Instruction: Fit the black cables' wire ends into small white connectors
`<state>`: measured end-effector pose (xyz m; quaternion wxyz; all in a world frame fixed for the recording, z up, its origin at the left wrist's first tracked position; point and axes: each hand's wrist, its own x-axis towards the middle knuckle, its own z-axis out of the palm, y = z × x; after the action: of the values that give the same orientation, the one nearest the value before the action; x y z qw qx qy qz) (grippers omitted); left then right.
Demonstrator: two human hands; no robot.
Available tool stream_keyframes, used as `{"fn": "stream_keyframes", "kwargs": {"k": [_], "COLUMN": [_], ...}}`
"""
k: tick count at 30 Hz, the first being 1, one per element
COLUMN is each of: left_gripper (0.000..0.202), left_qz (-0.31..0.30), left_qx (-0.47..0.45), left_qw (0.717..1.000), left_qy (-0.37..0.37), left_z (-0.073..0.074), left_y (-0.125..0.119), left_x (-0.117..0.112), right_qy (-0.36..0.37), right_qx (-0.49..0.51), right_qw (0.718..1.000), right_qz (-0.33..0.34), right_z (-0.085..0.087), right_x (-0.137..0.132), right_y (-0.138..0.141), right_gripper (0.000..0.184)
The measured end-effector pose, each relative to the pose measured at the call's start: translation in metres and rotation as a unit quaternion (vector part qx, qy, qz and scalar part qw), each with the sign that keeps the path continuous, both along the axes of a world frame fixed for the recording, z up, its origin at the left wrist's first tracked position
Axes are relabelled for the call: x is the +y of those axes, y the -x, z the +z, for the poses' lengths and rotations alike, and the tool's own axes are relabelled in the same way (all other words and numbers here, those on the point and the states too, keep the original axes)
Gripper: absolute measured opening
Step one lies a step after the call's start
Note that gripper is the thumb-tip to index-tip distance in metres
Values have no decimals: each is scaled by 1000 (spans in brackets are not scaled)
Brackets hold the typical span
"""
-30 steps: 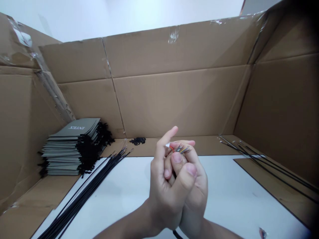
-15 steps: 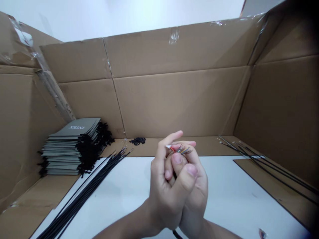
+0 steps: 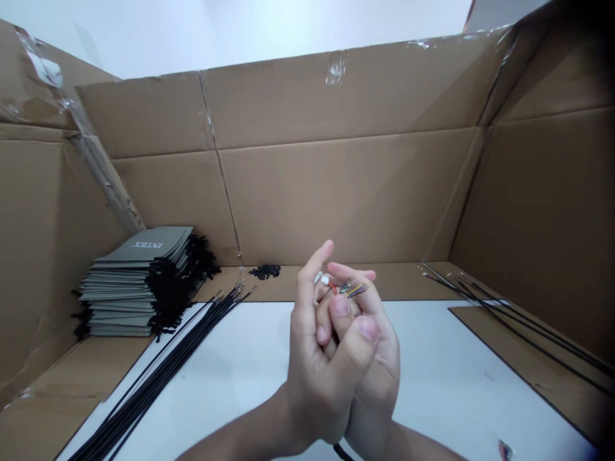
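Note:
My left hand and my right hand are clasped together above the white table top. Between their fingertips stick out thin coloured wire ends, with a small white tip beside them. My left index finger points up past the wires, and its thumb lies across my right hand. Both hands pinch the wire bundle, and a black cable runs down below my wrists.
A bundle of long black cables lies on the left. A few more black cables lie at the right. A stack of grey booklets stands at the back left, with small black parts nearby. Cardboard walls surround the workspace.
My left index finger has lifted and moved a little away from the wire ends, baring the white tip. The hands stay in the same place.

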<state>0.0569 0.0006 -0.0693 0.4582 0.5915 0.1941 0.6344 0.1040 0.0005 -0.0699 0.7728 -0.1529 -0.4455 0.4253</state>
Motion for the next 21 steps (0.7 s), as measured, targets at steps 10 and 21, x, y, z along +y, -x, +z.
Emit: {"fn": "stream_keyframes", "kwargs": {"k": [10,21], "left_gripper": [56,56], "left_qz": [25,0], "left_qx": [-14,-61], "left_qw": [999,998], "left_qy": [-16,10], "left_z": [3,2], "left_y": [-2,-3], "left_x": [2,-3], "right_qy": [36,32], "right_qx": [-29,-90], "right_qw": [999,995], "right_qz": [20,-16], "right_z": [-1,3], "right_x": [-1,-5], "right_y": [-2,-5], "right_gripper": [35,38]}}
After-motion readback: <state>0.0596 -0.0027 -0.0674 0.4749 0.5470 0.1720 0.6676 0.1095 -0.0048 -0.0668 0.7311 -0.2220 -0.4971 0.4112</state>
